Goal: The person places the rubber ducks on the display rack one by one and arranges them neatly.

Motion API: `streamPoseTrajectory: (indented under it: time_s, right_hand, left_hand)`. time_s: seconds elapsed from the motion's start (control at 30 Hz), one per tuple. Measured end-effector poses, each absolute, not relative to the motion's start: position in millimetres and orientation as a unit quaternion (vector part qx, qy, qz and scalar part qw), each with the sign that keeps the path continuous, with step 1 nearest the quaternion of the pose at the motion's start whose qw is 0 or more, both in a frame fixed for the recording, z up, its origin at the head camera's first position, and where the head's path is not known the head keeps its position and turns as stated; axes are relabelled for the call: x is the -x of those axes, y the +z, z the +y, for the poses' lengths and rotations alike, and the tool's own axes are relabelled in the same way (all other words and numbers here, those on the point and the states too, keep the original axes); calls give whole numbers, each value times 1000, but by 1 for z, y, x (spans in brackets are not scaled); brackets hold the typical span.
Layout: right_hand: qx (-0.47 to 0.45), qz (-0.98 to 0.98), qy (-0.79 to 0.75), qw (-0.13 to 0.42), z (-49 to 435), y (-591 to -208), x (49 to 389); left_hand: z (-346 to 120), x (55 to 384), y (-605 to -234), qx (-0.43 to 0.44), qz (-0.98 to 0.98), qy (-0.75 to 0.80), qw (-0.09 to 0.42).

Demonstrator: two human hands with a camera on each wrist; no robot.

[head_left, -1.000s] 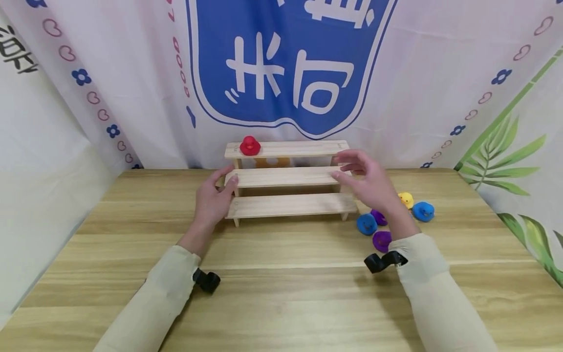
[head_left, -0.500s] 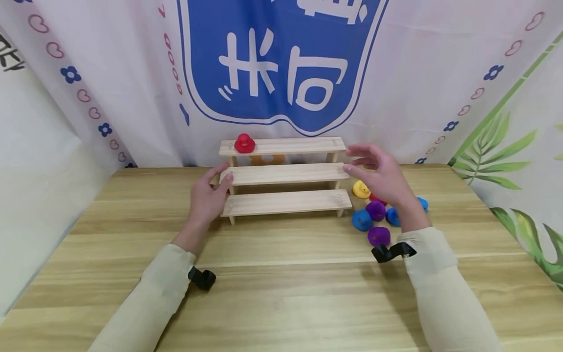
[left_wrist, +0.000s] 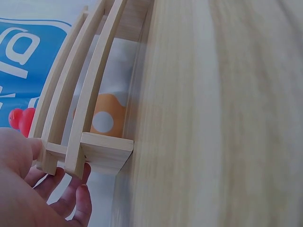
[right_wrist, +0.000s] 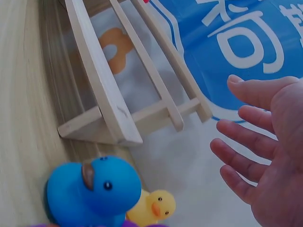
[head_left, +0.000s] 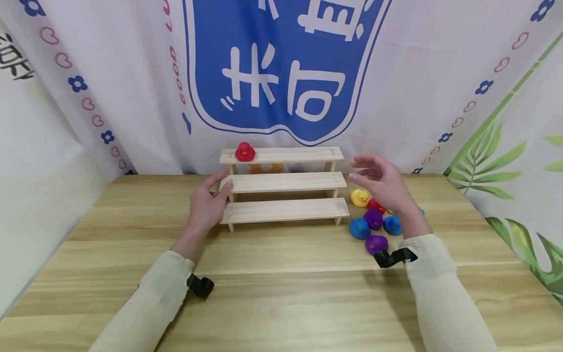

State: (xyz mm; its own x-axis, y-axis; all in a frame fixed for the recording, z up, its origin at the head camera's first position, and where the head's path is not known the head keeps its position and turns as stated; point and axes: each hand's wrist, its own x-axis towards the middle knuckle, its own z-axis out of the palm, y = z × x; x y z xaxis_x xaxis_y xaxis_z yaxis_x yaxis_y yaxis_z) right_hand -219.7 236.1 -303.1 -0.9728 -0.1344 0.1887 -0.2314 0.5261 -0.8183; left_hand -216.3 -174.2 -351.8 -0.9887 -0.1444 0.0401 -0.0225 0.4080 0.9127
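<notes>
Adjusting, probably: three-tier wooden rack is pinched by left hand, right hand loose, empty; yellow duck below its fingers could be grabbed next.

"How are the arms placed?"

"Left arm and right arm both stretch forward, slanting inward, sleeves ending just short of the wrists."

"And the left hand?"

"Gripping: thumb on one side, fingers curling round on the other."

"Right hand the same?"

"Looser. It is held raised, palm facing inward, its thumb apart from the four fingers, which are spread and gently bent. The two hands are well apart."
</notes>
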Motion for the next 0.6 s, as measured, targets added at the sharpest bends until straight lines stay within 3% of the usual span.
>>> streamPoseTrajectory:
  time_s: [0.6]
  right_hand:
    - [-111, -884, 453, -30, 281, -332, 229]
  left_hand:
    - [-175, 215, -352, -43, -841, -535, 69]
